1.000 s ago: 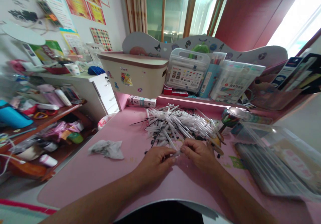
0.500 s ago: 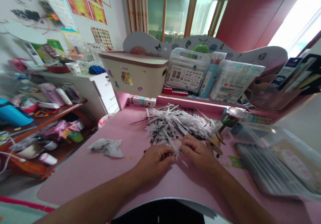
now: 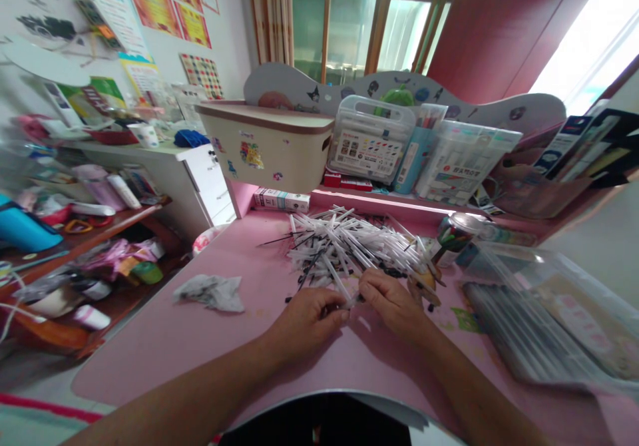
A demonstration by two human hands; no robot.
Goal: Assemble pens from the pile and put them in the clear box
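Small translucent piece (image 3: 353, 302) pinched in fingertips

In the head view, the piece is gripped by the left hand (image 3: 308, 314) and right hand (image 3: 393, 301), between heaped white tubes (image 3: 349, 238) and the front edge of the table (image 3: 200, 359). A crumpled tissue (image 3: 212, 293) is laid toward the left edge.

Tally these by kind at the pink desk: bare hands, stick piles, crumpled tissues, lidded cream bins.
Left hand and right hand, bare: 2
Stick pile: 1 (single sticks too tangled to count)
Crumpled tissue: 1
Lidded cream bin: 1
Total: 5
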